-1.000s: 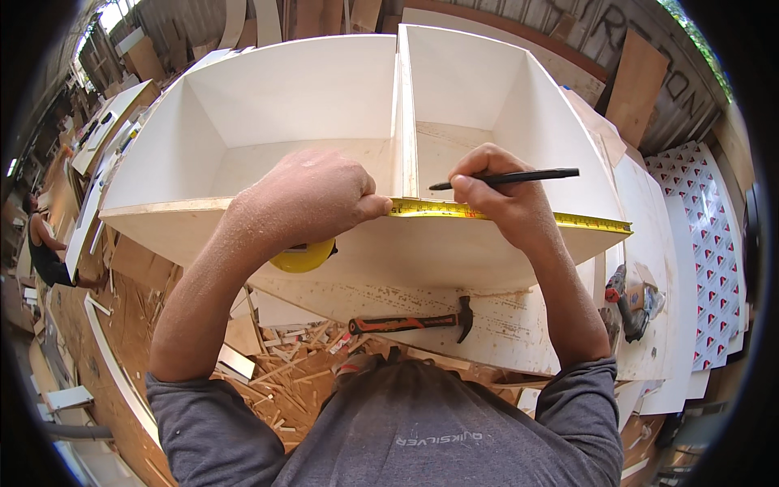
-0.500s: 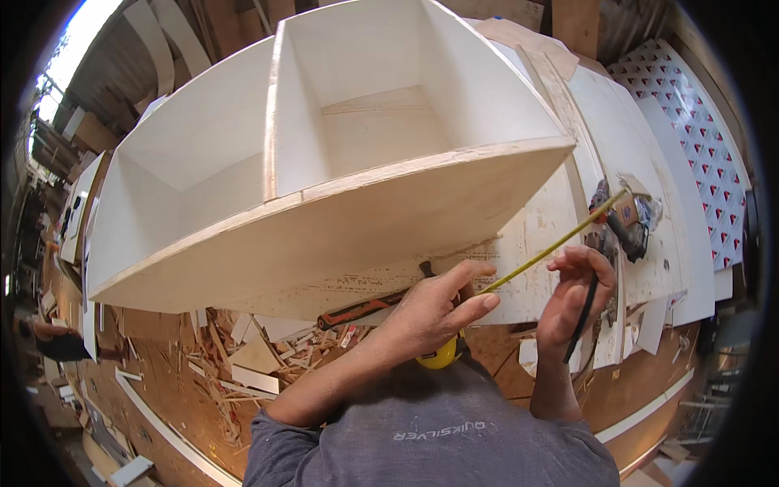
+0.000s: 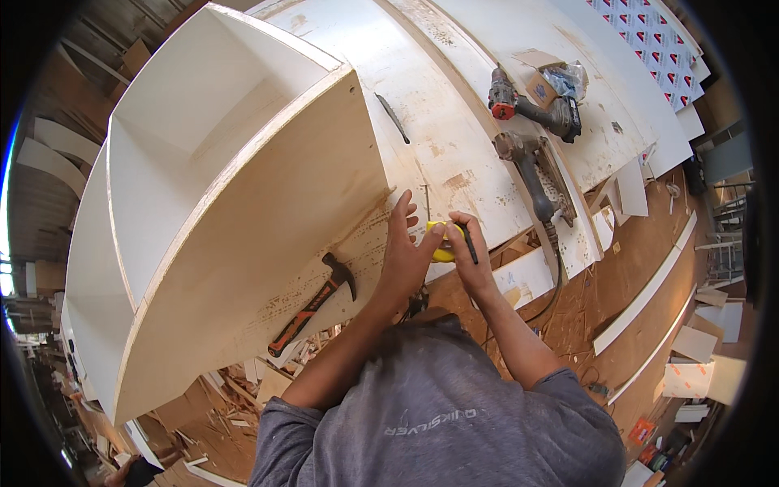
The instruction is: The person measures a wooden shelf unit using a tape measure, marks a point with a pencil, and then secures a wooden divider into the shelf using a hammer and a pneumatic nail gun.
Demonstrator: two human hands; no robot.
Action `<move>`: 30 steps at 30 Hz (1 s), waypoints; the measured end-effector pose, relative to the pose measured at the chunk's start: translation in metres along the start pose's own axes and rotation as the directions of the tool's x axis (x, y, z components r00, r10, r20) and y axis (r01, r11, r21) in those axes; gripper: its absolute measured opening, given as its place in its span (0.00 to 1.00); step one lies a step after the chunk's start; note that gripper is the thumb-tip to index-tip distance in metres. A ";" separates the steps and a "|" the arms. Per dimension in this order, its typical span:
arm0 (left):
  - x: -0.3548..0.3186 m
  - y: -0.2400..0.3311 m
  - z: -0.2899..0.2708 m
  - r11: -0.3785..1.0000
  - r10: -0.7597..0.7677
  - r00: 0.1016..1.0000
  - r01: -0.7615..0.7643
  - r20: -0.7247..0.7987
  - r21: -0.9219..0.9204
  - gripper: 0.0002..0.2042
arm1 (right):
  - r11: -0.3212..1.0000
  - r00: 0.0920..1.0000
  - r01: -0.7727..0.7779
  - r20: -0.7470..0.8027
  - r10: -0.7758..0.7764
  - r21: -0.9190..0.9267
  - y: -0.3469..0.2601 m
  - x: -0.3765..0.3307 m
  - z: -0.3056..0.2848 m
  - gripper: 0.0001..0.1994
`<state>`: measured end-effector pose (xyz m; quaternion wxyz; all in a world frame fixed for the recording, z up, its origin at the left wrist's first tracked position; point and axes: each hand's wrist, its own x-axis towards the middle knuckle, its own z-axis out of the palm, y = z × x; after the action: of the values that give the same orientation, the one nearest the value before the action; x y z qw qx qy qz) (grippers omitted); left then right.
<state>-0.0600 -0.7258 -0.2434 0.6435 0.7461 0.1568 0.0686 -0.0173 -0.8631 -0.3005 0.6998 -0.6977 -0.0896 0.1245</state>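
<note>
Between the two hands, at the near edge of the white, scuffed table (image 3: 454, 138), sat a small yellow tape measure case (image 3: 442, 241), pinched from both sides. The left hand (image 3: 403, 253) closed its thumb and fingers on the case's left side, its other fingers spread upward over the tabletop. The right hand (image 3: 471, 264) met the case from the right and also kept a thin black pencil (image 3: 468, 241) tucked in its fingers, the pencil's long axis running up and slightly left, across the case. Both hands were equally close to the case; neither was free. Left of the left hand and a little lower lay a hammer with an orange-and-black handle (image 3: 312, 304), its long axis slanting from lower left to upper right, head nearest the hand. Beyond it rose a large white plywood shelf unit (image 3: 243, 203).
</note>
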 end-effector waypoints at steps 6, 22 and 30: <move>-0.046 0.000 -0.076 0.983 -0.126 0.992 0.124 0.002 0.136 0.24 | 0.903 0.998 0.058 -0.008 -0.068 -0.426 0.075 0.101 -0.061 0.16; -0.186 0.115 -0.320 0.625 0.701 0.616 -0.290 -0.359 0.725 0.13 | 0.208 0.998 -0.069 -0.069 0.003 -0.976 0.040 0.176 -0.095 0.33; -0.198 0.119 -0.443 0.518 0.521 0.830 -0.120 -0.201 0.847 0.19 | 0.717 0.775 0.048 0.479 0.413 -0.696 -0.008 -0.066 0.210 0.17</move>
<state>-0.3635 -0.3877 -0.0351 0.1567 0.9346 0.1636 0.2743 -0.1421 -0.6826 -0.2875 0.3150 -0.8296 -0.2729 0.3715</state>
